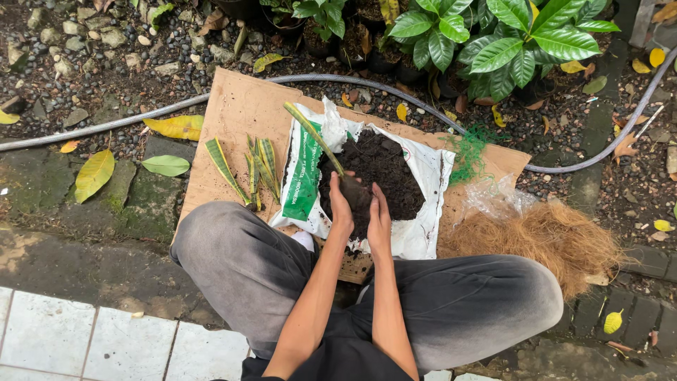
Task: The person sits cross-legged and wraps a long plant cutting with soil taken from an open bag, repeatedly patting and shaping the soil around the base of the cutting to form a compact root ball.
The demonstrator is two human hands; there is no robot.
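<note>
Loose snake plant cuttings point(255, 171) lie on the cardboard point(240, 113) left of the open soil bag point(423, 176), coconut fibre point(557, 240) to the right. Left hand point(340, 204) and right hand point(379, 215) cup a soil clump point(355, 192) around one cutting point(314, 137), palms facing.

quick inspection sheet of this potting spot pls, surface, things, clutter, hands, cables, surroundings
surface: cardboard sheet on wet ground
job's things: open white soil bag with dark soil; one leaf cutting rising from the soil ball
clutter: striped leaf cuttings, coconut fibre, clear plastic bag, green netting
hands: left hand and right hand cup the soil ball
cables: hose curving behind
surroundings: potted plants, gravel, fallen leaves, tiles
</note>
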